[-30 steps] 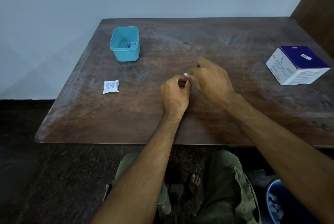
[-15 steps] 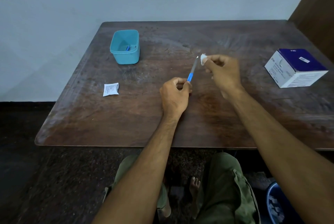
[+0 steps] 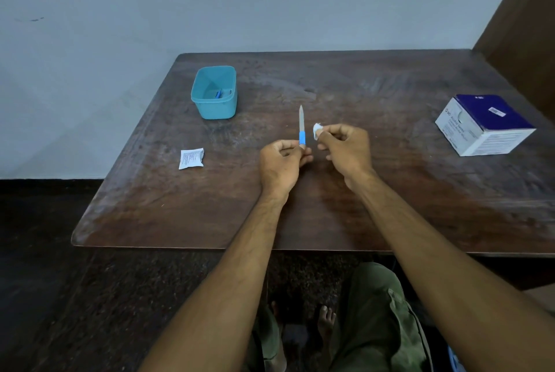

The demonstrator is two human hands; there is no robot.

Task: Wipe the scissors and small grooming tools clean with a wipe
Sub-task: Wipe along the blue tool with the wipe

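Note:
My left hand (image 3: 283, 161) pinches a slim grooming tool (image 3: 301, 124) by its blue handle, the metal blade pointing up and away over the wooden table (image 3: 375, 200). Just to the right of the blade, apart from it, my right hand (image 3: 345, 149) pinches a small crumpled white wipe (image 3: 316, 130) at its fingertips. A teal plastic tub (image 3: 214, 92) at the back left holds more small tools with blue handles.
A torn white wipe sachet (image 3: 191, 158) lies on the table left of my hands. A blue-and-white box (image 3: 483, 125) stands at the right. A brown panel (image 3: 522, 11) rises at the far right corner. A blue bin (image 3: 455, 359) sits below the table.
My right hand slid the wipe up the blade to its tip, then came back down beside the handle. The tool now stands more upright. The view shifted slightly.

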